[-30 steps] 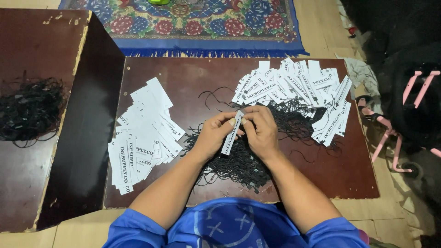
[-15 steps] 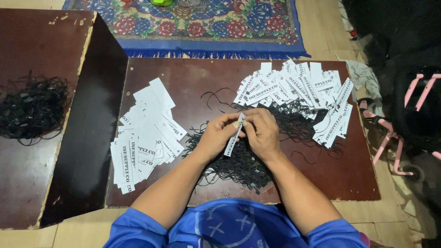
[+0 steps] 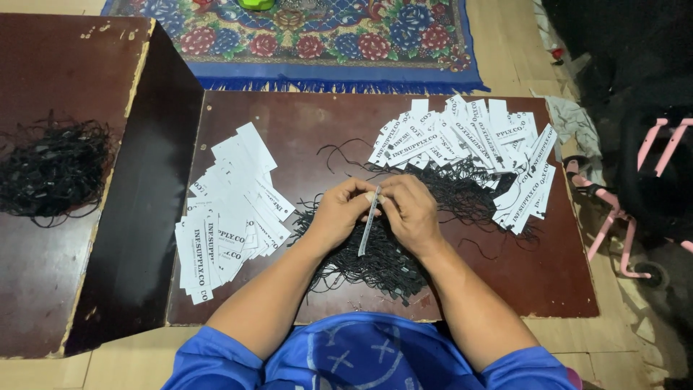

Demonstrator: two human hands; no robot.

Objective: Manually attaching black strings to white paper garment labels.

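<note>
Head view, as I read it from my station. My left hand (image 3: 339,213) and right hand (image 3: 410,213) meet over the middle of the dark wooden board (image 3: 317,119), the fingers of both pinched together on one white paper tag (image 3: 369,230), held edge-on above a heap of black strings (image 3: 375,263). A stack of tags (image 3: 227,217) lies to the left; a wider spread of tags (image 3: 469,144) lies far right. Another string bundle (image 3: 50,170) sits on the left tabletop.
</note>
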